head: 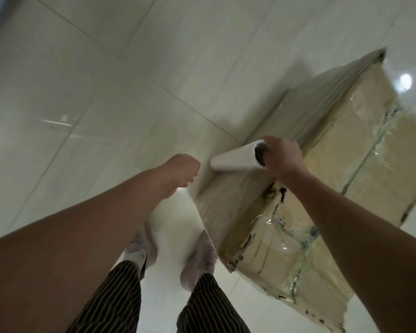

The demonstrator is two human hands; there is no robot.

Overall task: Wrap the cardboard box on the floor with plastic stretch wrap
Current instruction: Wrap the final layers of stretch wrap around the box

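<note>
Pale glossy tiled floor [106, 68] fills the view, with a lamp glare spot at the far right. The box [370, 152] sits on the floor on the right, long side running from near the feet away to the upper right. Its top is bare cardboard with taped seams and torn, scuffed patches at the near corner. Film [310, 104] already covers the box's left side and its near end, and runs taut from that side to the roll.

Both bare forearms reach forward and down. Striped trousers [120, 296] show at the bottom edge. Two feet [199, 260] in pale footwear stand just beside the box's near corner; they are blurred.

The roll [235, 158] is white and tilted, held above the box's near-left edge with its open core end toward the camera. The right grip [283, 159] holds that core end, fingers tucked into the tube and the back of the hand up. The left grip [180, 171] is released, fingers loosely curled and holding nothing. It sits just beside the roll's far end, apart from it.
</note>
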